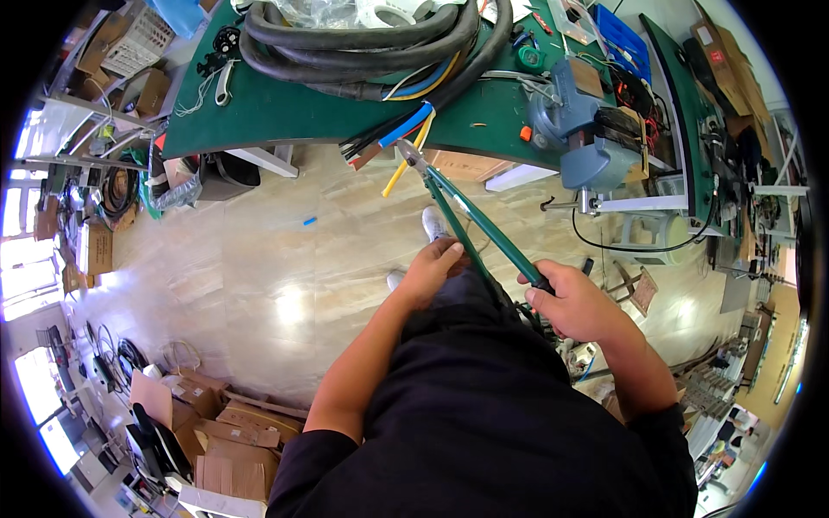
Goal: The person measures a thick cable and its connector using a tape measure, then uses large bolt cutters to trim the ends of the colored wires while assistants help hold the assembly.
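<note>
My right hand grips the black-ended upper handle of green long-handled cable cutters. The fingers of my left hand are at the lower green handle; whether they close fully round it I cannot tell. The metal head of the cutters lies beside the fanned wires at the stripped end of a thick black cable, just past the bench edge. Among these wires are a blue wire, a yellow wire, a brown one and several thin black ones. Whether the blades touch a wire cannot be told.
A green-topped workbench spans the front. A blue-grey bench vise stands at its right, a green tape measure behind it, an adjustable wrench at the left. A short blue piece lies on the tiled floor. Cardboard boxes stand lower left.
</note>
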A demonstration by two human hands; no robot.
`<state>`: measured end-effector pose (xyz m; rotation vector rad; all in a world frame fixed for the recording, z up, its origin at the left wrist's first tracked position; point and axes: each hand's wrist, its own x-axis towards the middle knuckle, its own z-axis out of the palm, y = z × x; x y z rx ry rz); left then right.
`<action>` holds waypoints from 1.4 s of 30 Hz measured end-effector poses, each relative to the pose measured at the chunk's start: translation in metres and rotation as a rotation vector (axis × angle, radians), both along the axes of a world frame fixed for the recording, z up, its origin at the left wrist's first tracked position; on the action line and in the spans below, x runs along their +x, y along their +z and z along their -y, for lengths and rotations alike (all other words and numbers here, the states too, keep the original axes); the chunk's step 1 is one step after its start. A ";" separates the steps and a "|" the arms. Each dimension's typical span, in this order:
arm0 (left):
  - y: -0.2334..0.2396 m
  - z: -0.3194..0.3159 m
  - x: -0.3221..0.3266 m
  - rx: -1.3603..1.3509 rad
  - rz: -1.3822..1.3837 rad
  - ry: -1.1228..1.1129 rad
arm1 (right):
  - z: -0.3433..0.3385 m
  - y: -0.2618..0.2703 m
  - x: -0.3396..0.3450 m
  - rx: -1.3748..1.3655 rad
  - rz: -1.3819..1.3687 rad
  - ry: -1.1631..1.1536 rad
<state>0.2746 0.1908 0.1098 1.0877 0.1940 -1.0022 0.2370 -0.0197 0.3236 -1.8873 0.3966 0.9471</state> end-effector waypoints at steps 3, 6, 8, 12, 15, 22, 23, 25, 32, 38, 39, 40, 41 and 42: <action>0.002 -0.001 -0.001 0.012 0.039 0.000 | -0.004 -0.001 -0.008 0.038 0.019 -0.032; 0.003 -0.003 -0.003 0.027 0.056 -0.042 | -0.007 0.000 -0.011 0.072 0.023 -0.062; 0.004 -0.002 -0.004 0.026 0.048 -0.040 | -0.009 0.001 -0.009 0.070 0.020 -0.065; 0.001 0.003 -0.008 0.025 0.026 0.065 | -0.016 -0.002 0.001 0.014 0.011 0.054; -0.013 0.011 -0.015 0.021 -0.003 0.087 | -0.024 -0.007 0.012 -0.027 0.005 0.113; -0.091 0.032 -0.032 0.408 0.295 0.109 | -0.030 0.021 0.047 -0.092 -0.155 0.157; -0.102 0.033 -0.033 0.451 0.335 0.131 | -0.030 0.027 0.054 -0.099 -0.182 0.172; -0.119 0.034 -0.032 0.465 0.302 0.152 | -0.034 0.032 0.065 -0.130 -0.177 0.201; -0.137 0.042 -0.016 0.568 0.425 0.158 | -0.054 0.032 0.105 -0.161 -0.216 0.127; -0.147 0.019 -0.001 0.700 0.432 0.085 | -0.062 0.069 0.137 -0.202 -0.196 0.266; -0.148 0.023 0.001 0.674 0.467 0.098 | -0.067 0.072 0.141 -0.210 -0.190 0.282; -0.149 0.027 0.005 0.652 0.473 0.126 | -0.073 0.075 0.147 -0.279 -0.174 0.365; -0.150 0.031 0.007 0.618 0.488 0.163 | -0.080 0.078 0.151 -0.319 -0.147 0.409; -0.152 0.035 0.010 0.659 0.486 0.135 | -0.086 0.081 0.155 -0.361 -0.120 0.452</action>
